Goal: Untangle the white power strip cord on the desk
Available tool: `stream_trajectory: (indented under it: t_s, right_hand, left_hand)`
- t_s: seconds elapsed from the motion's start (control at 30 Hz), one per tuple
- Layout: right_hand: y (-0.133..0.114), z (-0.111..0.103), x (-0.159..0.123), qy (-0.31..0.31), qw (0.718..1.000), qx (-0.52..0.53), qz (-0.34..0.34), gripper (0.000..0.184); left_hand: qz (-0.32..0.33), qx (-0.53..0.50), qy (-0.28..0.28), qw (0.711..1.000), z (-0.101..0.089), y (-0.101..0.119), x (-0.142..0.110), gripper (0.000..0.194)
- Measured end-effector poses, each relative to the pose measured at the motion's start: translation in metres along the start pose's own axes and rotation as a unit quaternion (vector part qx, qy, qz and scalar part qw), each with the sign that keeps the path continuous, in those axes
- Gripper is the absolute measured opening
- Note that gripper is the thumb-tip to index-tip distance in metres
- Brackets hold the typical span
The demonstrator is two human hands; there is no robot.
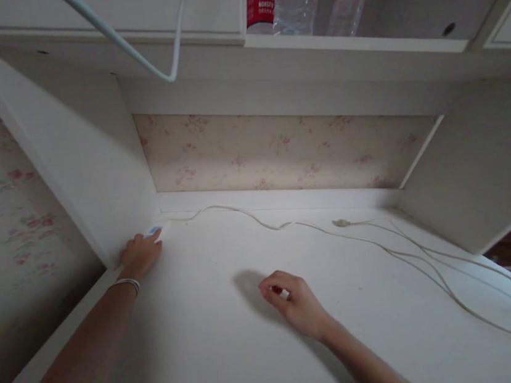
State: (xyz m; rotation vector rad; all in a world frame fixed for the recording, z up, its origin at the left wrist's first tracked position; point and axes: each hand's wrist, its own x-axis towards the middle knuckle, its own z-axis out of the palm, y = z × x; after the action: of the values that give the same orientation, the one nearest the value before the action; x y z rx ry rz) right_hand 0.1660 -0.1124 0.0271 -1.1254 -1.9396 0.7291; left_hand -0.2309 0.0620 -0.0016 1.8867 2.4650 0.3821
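My left hand (141, 256) is at the back left corner of the white desk (197, 323), beside the side panel, with a pale bracelet on its wrist. Its fingers close around a small white-and-blue object (152, 231); most of this is hidden by the hand, so its kind cannot be made out. Over the middle of the desk, my right hand (294, 301) has its fingers curled and thumb and forefinger tips together. Nothing shows in its grasp, and its shadow falls on the desktop. A thin white cable (283, 226) starts near the left hand and runs along the back.
The cable's plug-like end (341, 223) lies at the back right, and loops (465, 302) spread toward the right edge. Overhead, a shelf (359, 47) carries plastic bottles (295, 0). A pale bent tube (147, 65) hangs at upper left. Side panels (474, 152) flank the desk.
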Motion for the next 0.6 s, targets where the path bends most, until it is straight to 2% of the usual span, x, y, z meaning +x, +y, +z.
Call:
stream_trajectory:
  t_s: [0.07,0.17,0.27,0.37,0.4,0.43,0.5,0.6]
  right_hand:
    - [-0.003,0.013,-0.002,-0.02,1.0,0.023,-0.003,0.017]
    - [0.001,0.026,-0.008,-0.041,0.999,0.031,-0.009,0.016]
    - [0.007,0.035,-0.015,-0.039,0.999,0.022,-0.005,0.016]
    - [0.009,0.042,-0.018,-0.034,0.999,0.018,0.011,0.016]
    - [0.008,0.045,-0.018,-0.04,0.999,0.021,0.018,0.016]
    - [0.007,0.048,-0.017,-0.049,0.998,0.023,0.027,0.017]
    - [0.002,0.055,-0.014,-0.071,0.996,0.022,0.041,0.018]
    - [-0.003,0.067,-0.007,-0.108,0.993,-0.001,0.037,0.018]
  left_hand:
    - [-0.013,0.023,0.027,0.999,0.002,0.003,-0.001,0.054]
    - [-0.005,0.037,0.039,0.999,-0.001,0.005,-0.003,0.049]
    - [0.0,0.031,0.066,0.997,-0.008,0.008,-0.004,0.049]
    - [0.015,-0.003,0.111,0.994,-0.015,0.023,-0.017,0.048]
    - [0.046,-0.036,0.11,0.992,-0.017,0.033,-0.028,0.045]
    - [0.105,-0.076,0.076,0.989,-0.019,0.045,-0.041,0.039]
    - [0.204,-0.178,0.024,0.962,-0.022,0.075,-0.078,0.033]
    - [0.295,-0.324,-0.078,0.896,-0.025,0.124,-0.142,0.033]
